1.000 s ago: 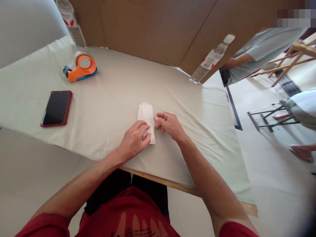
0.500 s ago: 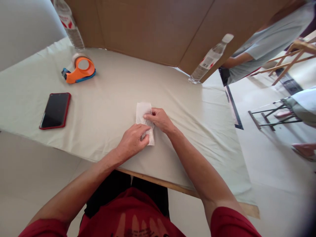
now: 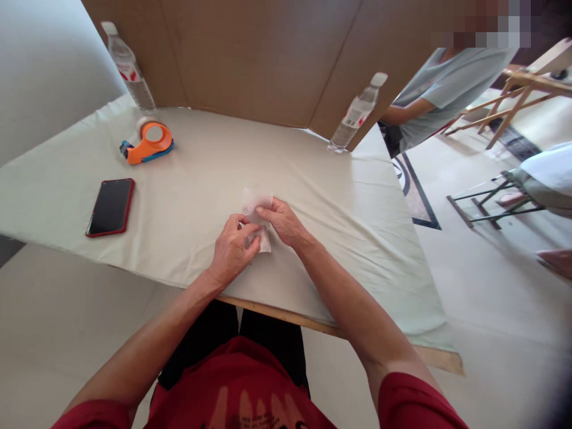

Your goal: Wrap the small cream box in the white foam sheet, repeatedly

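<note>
A small, thin white crinkled sheet (image 3: 258, 202), partly see-through, is between my hands above the cloth-covered table. My right hand (image 3: 282, 220) grips its right edge, thumb on top and fingers behind. Lower down, my left hand (image 3: 236, 243) is closed on the sheet with thumb and bent fingers. The sheet's middle is partly hidden by the left fingers, and its lower corner (image 3: 265, 241) sticks out beside the left thumb. I cannot tell whether the sheet is paper or plastic.
An orange tape dispenser (image 3: 154, 143) and a red-cased phone (image 3: 111, 207) lie to the left. Water bottles stand at the back left (image 3: 129, 71) and back right (image 3: 357, 116) against a cardboard panel (image 3: 259, 59). Beyond the panel, a person (image 3: 440, 95) sits at the right.
The sheet, flatter and longer before, is now bent and gathered between my hands. My left hand has moved slightly up and left. The camera view has shifted a little.
</note>
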Available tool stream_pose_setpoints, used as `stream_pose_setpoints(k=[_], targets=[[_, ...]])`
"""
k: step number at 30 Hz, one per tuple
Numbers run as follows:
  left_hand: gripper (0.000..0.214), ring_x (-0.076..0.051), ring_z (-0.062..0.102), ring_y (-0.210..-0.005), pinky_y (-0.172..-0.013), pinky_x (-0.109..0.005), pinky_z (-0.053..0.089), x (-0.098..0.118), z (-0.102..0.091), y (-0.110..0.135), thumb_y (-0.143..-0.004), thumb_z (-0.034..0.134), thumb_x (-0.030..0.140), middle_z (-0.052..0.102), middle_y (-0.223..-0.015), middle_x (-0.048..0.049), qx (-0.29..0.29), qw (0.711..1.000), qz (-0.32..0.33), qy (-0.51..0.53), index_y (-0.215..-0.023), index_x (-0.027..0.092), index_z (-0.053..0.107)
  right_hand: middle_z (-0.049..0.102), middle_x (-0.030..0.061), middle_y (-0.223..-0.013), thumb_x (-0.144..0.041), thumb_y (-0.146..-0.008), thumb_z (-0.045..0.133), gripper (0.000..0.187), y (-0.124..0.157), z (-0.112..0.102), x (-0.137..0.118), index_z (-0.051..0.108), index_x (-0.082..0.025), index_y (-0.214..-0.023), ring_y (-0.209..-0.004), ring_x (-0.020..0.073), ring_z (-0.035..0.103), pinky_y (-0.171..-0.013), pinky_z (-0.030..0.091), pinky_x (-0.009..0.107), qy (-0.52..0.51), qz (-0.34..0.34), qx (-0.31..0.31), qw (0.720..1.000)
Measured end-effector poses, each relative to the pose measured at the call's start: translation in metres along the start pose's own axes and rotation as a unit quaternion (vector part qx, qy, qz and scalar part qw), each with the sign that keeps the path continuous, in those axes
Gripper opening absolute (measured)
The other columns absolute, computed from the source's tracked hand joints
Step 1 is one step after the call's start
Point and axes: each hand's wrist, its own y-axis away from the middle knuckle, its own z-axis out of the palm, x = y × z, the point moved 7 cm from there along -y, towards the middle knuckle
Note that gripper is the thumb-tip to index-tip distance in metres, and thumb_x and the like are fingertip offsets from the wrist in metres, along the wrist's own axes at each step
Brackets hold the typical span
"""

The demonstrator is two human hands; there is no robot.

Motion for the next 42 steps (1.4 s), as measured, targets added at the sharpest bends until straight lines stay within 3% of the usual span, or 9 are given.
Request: stream_pose_setpoints(k=[4,10,15,23,29,32,35,38,42], targets=[[0.02,-0.026,0.059,-0.104,-0.095,-0.042,0.053,0.002,-0.006,0.004,-0.085,0.064,0.019,0.058,-0.11,-0.0125,0.065,0.997,0.002,-0.029,-0.105,0.015,0.066,0.074,0.0019,-0.094,-0.04,-0.077,0.073,0.031,0.005,0.004,-0.002,0.068,-0.019,-0.098,-0.091,0.0167,0.066,-0.09,0.052,0.032,-0.005,-0.027,0.009,1.0],[0.066,-0.031,0.049,-0.13,-0.11,-0.05,0.042,-0.009,-0.006,0.007,-0.086,0.068,0.026,0.052,-0.136,-0.0201,0.118,0.993,-0.016,-0.007,-0.144,0.015,0.038,0.066,-0.0006,-0.081,-0.044,-0.085,0.067,0.023,0.029,0.008,-0.01,0.062,-0.021,-0.087,-0.078,0.0153,0.061,-0.078,0.051,0.029,0.115,-0.057,0.029,0.991],[0.051,-0.027,0.058,-0.119,-0.105,-0.046,0.046,-0.016,0.001,0.004,-0.088,0.064,0.024,0.064,-0.125,-0.0139,0.048,0.998,0.004,0.027,-0.136,0.019,0.049,0.071,0.0055,-0.112,-0.03,-0.092,0.057,0.013,0.053,0.012,-0.019,0.068,-0.023,-0.093,-0.108,0.0194,0.066,-0.1,0.049,0.036,0.21,-0.16,0.01,0.964],[0.012,-0.024,0.065,-0.105,-0.096,-0.042,0.051,-0.016,-0.005,0.003,-0.079,0.065,0.015,0.067,-0.11,-0.0099,0.001,1.0,-0.005,0.029,-0.088,0.02,0.058,0.067,0.0103,-0.132,-0.026,-0.093,0.062,0.033,0.084,0.008,-0.01,0.067,-0.027,-0.125,-0.131,0.024,0.059,-0.113,0.046,0.045,0.368,-0.254,-0.02,0.894],[0.036,-0.029,0.053,-0.137,-0.112,-0.048,0.045,-0.014,-0.013,0.011,-0.077,0.063,0.017,0.056,-0.144,-0.0187,-0.134,0.985,0.082,0.067,-0.113,0.019,0.059,0.064,0.0143,-0.138,-0.019,-0.093,0.058,0.04,0.09,0.012,0.001,0.061,-0.025,-0.132,-0.141,0.0259,0.052,-0.114,0.045,0.051,0.431,-0.303,-0.052,0.849],[0.043,-0.028,0.053,-0.139,-0.113,-0.047,0.045,-0.02,-0.013,0.011,-0.08,0.061,0.019,0.056,-0.147,-0.0182,-0.151,0.982,0.096,0.064,-0.122,0.02,0.057,0.066,0.0127,-0.136,-0.018,-0.094,0.054,0.036,0.079,0.006,-0.002,0.063,-0.026,-0.128,-0.137,0.0239,0.055,-0.115,0.045,0.049,0.406,-0.286,-0.046,0.867],[0.046,-0.027,0.058,-0.132,-0.11,-0.043,0.047,-0.033,-0.007,-0.008,-0.083,0.06,0.025,0.06,-0.142,-0.0169,-0.146,0.985,0.039,0.088,-0.129,0.017,0.057,0.07,0.0107,-0.128,-0.029,-0.089,0.063,0.031,0.054,-0.008,-0.009,0.067,-0.024,-0.119,-0.125,0.0239,0.062,-0.11,0.047,0.045,0.348,-0.219,-0.046,0.911],[0.044,-0.025,0.068,-0.105,-0.096,-0.041,0.054,-0.048,0.004,-0.04,-0.081,0.062,0.037,0.071,-0.121,-0.0121,-0.176,0.975,-0.046,0.132,-0.12,0.015,0.063,0.074,0.0066,-0.101,-0.043,-0.082,0.068,0.033,0.02,-0.026,-0.004,0.07,-0.019,-0.104,-0.092,0.02,0.068,-0.085,0.055,0.035,0.249,-0.074,-0.043,0.965],[0.043,-0.023,0.068,-0.093,-0.084,-0.036,0.054,-0.057,0.022,-0.07,-0.081,0.061,0.047,0.074,-0.104,-0.0093,-0.237,0.935,-0.116,0.237,-0.107,0.013,0.066,0.063,-0.0004,-0.074,-0.053,-0.076,0.066,0.038,-0.007,-0.039,0.005,0.066,-0.017,-0.088,-0.066,0.0133,0.056,-0.062,0.047,0.026,0.162,0.012,0.015,0.987]])
